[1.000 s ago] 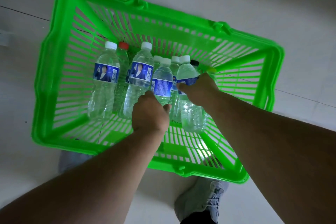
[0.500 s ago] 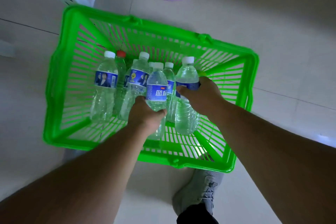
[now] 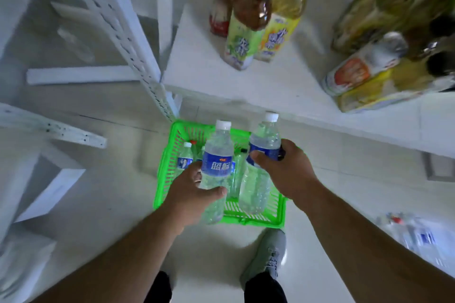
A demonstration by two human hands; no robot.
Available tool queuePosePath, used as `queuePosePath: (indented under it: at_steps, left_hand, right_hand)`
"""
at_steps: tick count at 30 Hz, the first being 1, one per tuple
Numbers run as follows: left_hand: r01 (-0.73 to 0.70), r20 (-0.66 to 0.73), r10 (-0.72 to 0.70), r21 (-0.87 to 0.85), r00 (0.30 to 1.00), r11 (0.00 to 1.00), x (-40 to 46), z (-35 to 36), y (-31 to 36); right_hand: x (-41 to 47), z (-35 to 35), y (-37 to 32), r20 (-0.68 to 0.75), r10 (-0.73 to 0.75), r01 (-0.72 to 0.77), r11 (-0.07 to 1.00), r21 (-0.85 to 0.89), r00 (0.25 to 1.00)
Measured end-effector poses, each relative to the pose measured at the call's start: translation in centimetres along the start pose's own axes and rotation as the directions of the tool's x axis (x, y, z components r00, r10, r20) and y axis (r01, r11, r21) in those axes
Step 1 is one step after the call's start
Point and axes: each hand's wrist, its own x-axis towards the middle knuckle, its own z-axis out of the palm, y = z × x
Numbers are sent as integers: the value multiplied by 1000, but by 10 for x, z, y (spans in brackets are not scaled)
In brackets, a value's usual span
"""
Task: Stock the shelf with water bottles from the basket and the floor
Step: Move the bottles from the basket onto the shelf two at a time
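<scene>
1. Left hand wraps one water bottle; right hand wraps a second bottle.
2. Both bottles upright, above green basket.
3. White shelf beyond, near.

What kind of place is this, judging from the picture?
Probably a small shop or its stockroom, though it could be a staged one. White metal shelving holds bottled tea drinks, a green shopping basket of water bottles stands on the tiled floor, and each hand carries a water bottle.
</scene>
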Motion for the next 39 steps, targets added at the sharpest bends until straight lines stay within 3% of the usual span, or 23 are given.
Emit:
queuePosePath:
  at_steps: [3, 10, 20, 28, 39]
  left_hand:
    - [-124, 17, 124, 55, 992, 991, -61, -48, 60]
    - [-265, 60, 262, 37, 963, 964, -193, -123, 169]
    - [-448, -6, 448, -26, 894, 893, -346, -128, 263]
    - [-543, -146, 536, -11, 831, 839, -402, -114, 300]
    - [-586, -174, 583, 39, 794, 810, -384, -133, 348]
  right_hand:
    - [-66, -41, -68, -67, -43, 44, 999, 20, 997]
    - [-207, -130, -187, -166, -162, 180, 979, 99, 973]
    - [-348, -230, -250, -300, -418, 461, 883, 91, 858]
    - [-393, -271, -270, -339, -484, 560, 809, 176, 806]
    - [-379, -285, -314, -364, -500, 590, 783, 196, 786]
